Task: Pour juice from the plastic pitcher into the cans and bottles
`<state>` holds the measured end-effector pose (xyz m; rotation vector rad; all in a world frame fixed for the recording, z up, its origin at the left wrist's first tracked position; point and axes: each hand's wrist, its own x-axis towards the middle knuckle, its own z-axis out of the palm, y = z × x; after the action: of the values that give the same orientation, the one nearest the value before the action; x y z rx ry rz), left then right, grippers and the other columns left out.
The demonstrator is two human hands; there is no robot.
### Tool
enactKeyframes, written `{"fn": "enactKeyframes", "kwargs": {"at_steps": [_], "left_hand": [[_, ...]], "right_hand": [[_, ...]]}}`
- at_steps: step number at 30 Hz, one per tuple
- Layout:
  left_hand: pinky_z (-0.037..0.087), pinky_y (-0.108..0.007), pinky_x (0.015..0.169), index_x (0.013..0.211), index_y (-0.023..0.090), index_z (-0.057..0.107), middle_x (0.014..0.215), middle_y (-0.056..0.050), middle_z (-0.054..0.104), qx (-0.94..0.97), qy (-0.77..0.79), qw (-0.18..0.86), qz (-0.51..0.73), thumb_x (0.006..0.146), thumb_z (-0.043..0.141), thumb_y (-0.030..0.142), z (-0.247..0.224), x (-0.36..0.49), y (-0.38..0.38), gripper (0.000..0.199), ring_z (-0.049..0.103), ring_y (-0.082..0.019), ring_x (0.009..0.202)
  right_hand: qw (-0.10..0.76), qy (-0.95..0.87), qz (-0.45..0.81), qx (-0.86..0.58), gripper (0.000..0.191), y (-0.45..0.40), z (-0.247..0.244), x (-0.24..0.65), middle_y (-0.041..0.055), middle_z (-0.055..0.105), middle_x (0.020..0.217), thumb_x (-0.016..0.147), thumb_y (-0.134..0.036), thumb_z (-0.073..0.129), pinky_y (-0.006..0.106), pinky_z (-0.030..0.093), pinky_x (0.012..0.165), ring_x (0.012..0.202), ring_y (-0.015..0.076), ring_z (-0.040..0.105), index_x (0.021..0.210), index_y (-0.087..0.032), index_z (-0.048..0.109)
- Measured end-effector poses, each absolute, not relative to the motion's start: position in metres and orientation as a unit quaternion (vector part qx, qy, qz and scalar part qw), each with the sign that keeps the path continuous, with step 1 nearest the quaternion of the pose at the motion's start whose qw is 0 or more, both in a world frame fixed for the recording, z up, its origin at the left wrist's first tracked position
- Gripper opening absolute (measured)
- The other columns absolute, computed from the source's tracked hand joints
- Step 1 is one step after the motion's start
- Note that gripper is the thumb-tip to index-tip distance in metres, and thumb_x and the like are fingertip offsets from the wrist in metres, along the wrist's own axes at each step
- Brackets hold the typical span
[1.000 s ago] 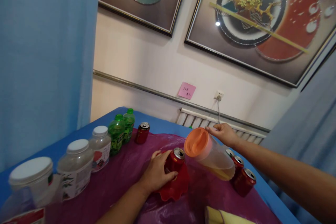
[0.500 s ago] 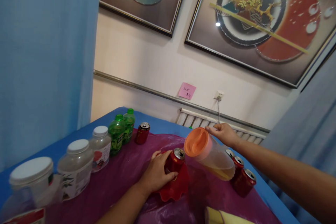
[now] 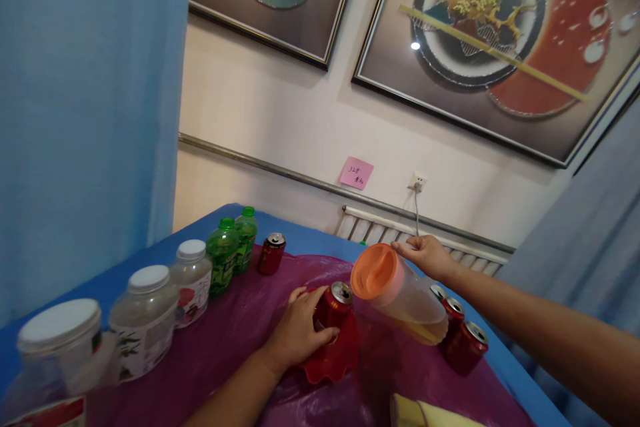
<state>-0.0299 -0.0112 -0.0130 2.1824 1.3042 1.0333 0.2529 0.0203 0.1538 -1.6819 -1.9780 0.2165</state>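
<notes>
My left hand (image 3: 300,327) is wrapped round a red drink can (image 3: 336,307), which stands in a red scalloped dish (image 3: 330,368). My right hand (image 3: 427,257) grips a clear plastic pitcher (image 3: 415,307) on its far side; the handle itself is hidden. The pitcher is tilted toward the can, its orange lid (image 3: 374,271) close to the can's top. Some yellowish liquid (image 3: 425,330) lies low in the pitcher. I cannot tell whether any liquid is flowing out.
Red cans (image 3: 466,348) stand behind the pitcher on the right. Another can (image 3: 273,253), green bottles (image 3: 223,255) and white-lidded jars (image 3: 145,323) line the left. A folded yellow cloth (image 3: 433,412) lies at the front on purple plastic sheeting (image 3: 225,353).
</notes>
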Motion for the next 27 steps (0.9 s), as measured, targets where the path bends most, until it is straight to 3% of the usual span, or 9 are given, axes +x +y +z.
{"fn": "enactKeyframes", "kwargs": {"at_steps": [27], "left_hand": [[0.032,-0.057,0.116,0.136,0.022,0.056,0.136,-0.011,0.065,0.78,0.465,0.194,0.371,0.064,0.083,0.03,-0.0157,-0.0305,-0.0105,0.077,0.053,-0.037,0.131]], "right_hand": [[0.257,-0.73,0.068,-0.629,0.067,0.0172,0.1574,0.2486,-0.0052,0.019,0.052,0.072,-0.083,0.048,0.027,0.014,0.046,0.05,0.0093,0.02,0.051,-0.024,0.022]]}}
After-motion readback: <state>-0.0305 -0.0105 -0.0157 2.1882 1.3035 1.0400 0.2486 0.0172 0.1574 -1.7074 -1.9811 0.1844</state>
